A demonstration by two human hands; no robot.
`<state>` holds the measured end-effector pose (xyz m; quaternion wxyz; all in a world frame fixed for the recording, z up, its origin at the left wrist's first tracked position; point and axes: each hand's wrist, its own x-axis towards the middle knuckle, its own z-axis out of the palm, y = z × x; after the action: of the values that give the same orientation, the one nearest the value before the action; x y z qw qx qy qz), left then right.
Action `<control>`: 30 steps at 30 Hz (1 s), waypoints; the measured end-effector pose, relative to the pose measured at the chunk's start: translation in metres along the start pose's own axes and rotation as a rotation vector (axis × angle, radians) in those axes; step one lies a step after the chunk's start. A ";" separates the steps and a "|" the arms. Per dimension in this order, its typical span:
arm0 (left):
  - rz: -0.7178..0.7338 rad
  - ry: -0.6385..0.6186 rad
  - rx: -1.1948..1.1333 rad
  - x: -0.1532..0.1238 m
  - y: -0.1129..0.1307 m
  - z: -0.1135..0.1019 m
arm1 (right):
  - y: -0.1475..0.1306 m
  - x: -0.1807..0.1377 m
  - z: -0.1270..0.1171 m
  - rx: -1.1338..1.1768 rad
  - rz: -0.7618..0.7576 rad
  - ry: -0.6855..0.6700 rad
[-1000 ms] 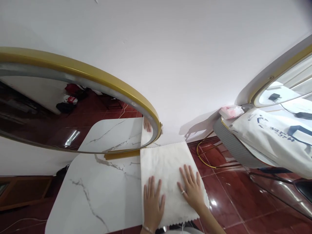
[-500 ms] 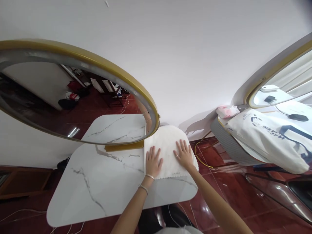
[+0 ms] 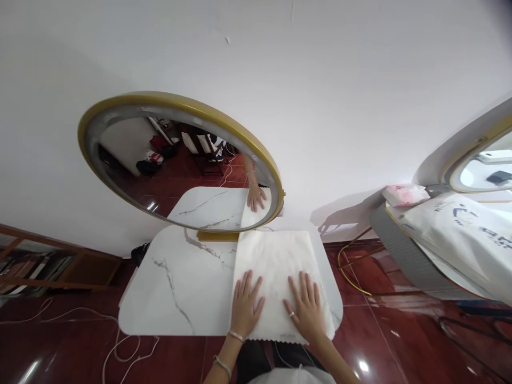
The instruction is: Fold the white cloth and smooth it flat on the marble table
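Observation:
A white cloth with scalloped edges lies flat on the right part of a white marble-patterned tabletop. Its front edge reaches the table's near edge. My left hand rests palm down on the cloth's left side, fingers spread. On the right side of the cloth, my right hand lies flat with its fingers apart and a ring on one finger. Behind the cloth stands an oval mirror with a gold frame, which reflects one hand and part of the cloth.
To the right, a second table carries a pink tissue pack, a white printed cloth bag and another gold-framed mirror. White cables trail over the red tiled floor. A wooden shelf stands at left.
Both hands and the cloth have slid toward me, from the back of the tabletop to its near edge. The hands stay flat on the cloth. The camera view has shifted too.

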<state>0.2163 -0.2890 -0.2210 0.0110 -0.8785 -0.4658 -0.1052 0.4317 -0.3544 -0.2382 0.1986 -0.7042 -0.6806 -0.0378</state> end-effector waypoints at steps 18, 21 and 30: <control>-0.159 0.104 -0.135 0.103 -0.065 0.022 | -0.010 0.012 0.000 -0.037 -0.035 -0.064; -0.156 0.108 -0.115 0.096 -0.078 0.026 | -0.016 0.012 -0.002 -0.053 -0.044 -0.092; -0.186 0.099 -0.071 0.060 -0.148 0.012 | -0.088 0.022 0.012 -0.038 -0.077 -0.135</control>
<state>0.1297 -0.1552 -0.2322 -0.0069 -0.8251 -0.5401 -0.1657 0.3447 -0.3303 -0.2224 0.1370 -0.6821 -0.7182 -0.0108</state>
